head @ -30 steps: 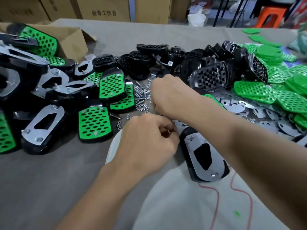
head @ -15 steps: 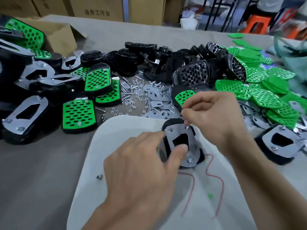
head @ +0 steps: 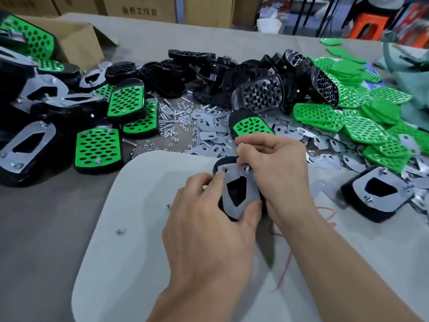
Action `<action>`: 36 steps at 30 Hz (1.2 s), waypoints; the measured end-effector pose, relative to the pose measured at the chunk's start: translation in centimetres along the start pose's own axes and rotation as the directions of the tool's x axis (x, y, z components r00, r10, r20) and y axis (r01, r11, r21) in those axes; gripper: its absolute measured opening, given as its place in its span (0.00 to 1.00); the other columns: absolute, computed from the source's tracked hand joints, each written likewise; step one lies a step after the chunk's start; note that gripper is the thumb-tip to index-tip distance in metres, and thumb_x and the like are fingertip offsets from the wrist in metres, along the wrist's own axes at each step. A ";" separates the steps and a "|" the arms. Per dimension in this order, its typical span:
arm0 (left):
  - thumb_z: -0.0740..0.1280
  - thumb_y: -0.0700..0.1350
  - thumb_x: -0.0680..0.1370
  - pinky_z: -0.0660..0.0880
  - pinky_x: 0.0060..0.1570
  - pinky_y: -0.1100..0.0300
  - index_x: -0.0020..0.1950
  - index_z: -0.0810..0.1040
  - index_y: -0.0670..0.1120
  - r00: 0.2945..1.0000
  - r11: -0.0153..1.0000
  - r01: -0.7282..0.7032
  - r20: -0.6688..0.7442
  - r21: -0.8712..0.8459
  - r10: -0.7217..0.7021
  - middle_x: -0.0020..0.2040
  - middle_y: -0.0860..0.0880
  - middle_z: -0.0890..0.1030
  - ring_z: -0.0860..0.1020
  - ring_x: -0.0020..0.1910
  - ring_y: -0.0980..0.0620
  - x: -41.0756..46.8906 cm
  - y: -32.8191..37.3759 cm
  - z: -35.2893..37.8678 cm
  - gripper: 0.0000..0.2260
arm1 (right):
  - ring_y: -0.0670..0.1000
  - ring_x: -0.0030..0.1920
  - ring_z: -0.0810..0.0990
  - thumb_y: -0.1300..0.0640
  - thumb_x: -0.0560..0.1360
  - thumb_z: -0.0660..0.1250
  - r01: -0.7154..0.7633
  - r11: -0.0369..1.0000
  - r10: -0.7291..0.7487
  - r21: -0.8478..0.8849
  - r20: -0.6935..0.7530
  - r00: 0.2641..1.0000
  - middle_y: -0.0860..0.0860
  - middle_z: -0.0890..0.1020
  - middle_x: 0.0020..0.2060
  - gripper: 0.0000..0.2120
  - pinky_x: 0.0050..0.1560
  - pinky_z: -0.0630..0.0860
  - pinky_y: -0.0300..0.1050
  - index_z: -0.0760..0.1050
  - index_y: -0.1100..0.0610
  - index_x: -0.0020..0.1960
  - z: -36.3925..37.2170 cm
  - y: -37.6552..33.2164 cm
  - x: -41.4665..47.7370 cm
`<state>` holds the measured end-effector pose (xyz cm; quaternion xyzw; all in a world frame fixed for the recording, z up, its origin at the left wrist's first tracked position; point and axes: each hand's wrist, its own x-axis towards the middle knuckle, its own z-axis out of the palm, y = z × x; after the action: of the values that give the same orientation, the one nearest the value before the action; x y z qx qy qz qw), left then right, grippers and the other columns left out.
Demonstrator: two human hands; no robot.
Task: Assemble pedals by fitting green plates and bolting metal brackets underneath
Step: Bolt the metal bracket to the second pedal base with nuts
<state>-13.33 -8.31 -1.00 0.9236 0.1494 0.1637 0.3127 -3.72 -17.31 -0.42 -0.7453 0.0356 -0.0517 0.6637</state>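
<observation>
A black pedal lies face down on the white board (head: 144, 228), with a metal bracket (head: 239, 194) on its underside. My left hand (head: 209, 219) grips this pedal from the left, thumb pressed on the bracket's near end. My right hand (head: 276, 168) pinches at a bolt at the bracket's far right corner; a small nut (head: 241, 143) shows between its fingertips. Another pedal with a green plate (head: 251, 126) lies just beyond my hands. Loose nuts and bolts (head: 176, 119) and flat brackets (head: 209, 133) are scattered behind the board.
Finished pedals (head: 97, 147) pile up at the left by a cardboard box (head: 76, 40). Bare black pedal bodies (head: 257, 94) heap in the middle back, loose green plates (head: 362, 122) at the right. One bracketed pedal (head: 376, 194) lies at the right. Two nuts (head: 119, 232) rest on the board.
My left hand has closed around the pedal on the board. My right hand has dropped onto the bracket's far right corner. The view has shifted slightly.
</observation>
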 end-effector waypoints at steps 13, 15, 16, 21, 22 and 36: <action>0.74 0.62 0.69 0.74 0.47 0.55 0.63 0.81 0.57 0.999 0.998 -0.051 -0.002 -0.034 0.051 0.58 0.61 0.76 0.76 0.57 0.53 0.0 0.1 0.0 0.24 | 0.54 0.36 0.76 0.62 0.68 0.76 0.164 0.939 -0.119 -0.303 0.163 0.980 0.45 0.84 0.40 0.13 0.39 0.77 0.54 0.87 0.43 0.40 -3.2 -0.7 -1.1; 0.73 0.61 0.70 0.73 0.46 0.55 0.63 0.81 0.56 0.996 0.996 -0.086 0.005 -0.002 0.086 0.58 0.59 0.77 0.74 0.57 0.52 0.0 0.1 -0.2 0.23 | 0.47 0.32 0.73 0.61 0.67 0.77 0.191 0.916 -0.140 -0.352 0.166 0.976 0.44 0.83 0.40 0.12 0.35 0.73 0.47 0.87 0.43 0.41 -3.0 -0.6 -1.3; 0.73 0.61 0.70 0.72 0.45 0.55 0.62 0.81 0.54 0.994 0.993 -0.110 0.012 0.038 0.110 0.57 0.58 0.77 0.74 0.56 0.51 0.0 0.0 -0.3 0.22 | 0.45 0.31 0.72 0.60 0.67 0.77 0.209 0.897 -0.154 -0.389 0.169 0.974 0.43 0.83 0.40 0.11 0.34 0.70 0.42 0.87 0.43 0.40 -2.8 -0.5 -1.3; 0.67 0.63 0.73 0.66 0.37 0.56 0.50 0.83 0.50 0.963 0.933 -0.269 0.058 0.240 0.263 0.46 0.53 0.79 0.77 0.47 0.46 1.1 0.0 -1.2 0.18 | 0.43 0.30 0.72 0.59 0.67 0.76 0.219 0.871 -0.168 -0.439 0.154 0.974 0.42 0.81 0.36 0.09 0.32 0.66 0.34 0.86 0.44 0.40 -2.8 -0.4 -1.3; 0.67 0.63 0.74 0.64 0.37 0.56 0.48 0.82 0.51 0.957 0.923 -0.289 0.067 0.254 0.282 0.45 0.53 0.78 0.77 0.46 0.47 1.3 0.0 -1.4 0.17 | 0.44 0.30 0.72 0.59 0.67 0.76 0.209 0.879 -0.155 -0.428 0.158 0.975 0.42 0.81 0.36 0.09 0.33 0.67 0.36 0.86 0.44 0.40 -2.9 -0.4 -1.2; 0.67 0.61 0.72 0.75 0.38 0.52 0.55 0.84 0.47 0.958 0.933 -0.283 0.024 0.220 0.285 0.46 0.51 0.80 0.78 0.45 0.45 0.6 -0.7 -0.5 0.22 | 0.38 0.34 0.75 0.55 0.70 0.76 0.380 0.678 -0.273 -0.629 0.265 0.925 0.40 0.83 0.38 0.03 0.38 0.67 0.27 0.86 0.47 0.40 -3.3 -2.1 -1.1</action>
<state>-13.05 -7.32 -0.94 0.9639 0.0330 0.1933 0.1802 -5.21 -20.20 2.00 -0.9290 -0.1318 -0.0976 0.3317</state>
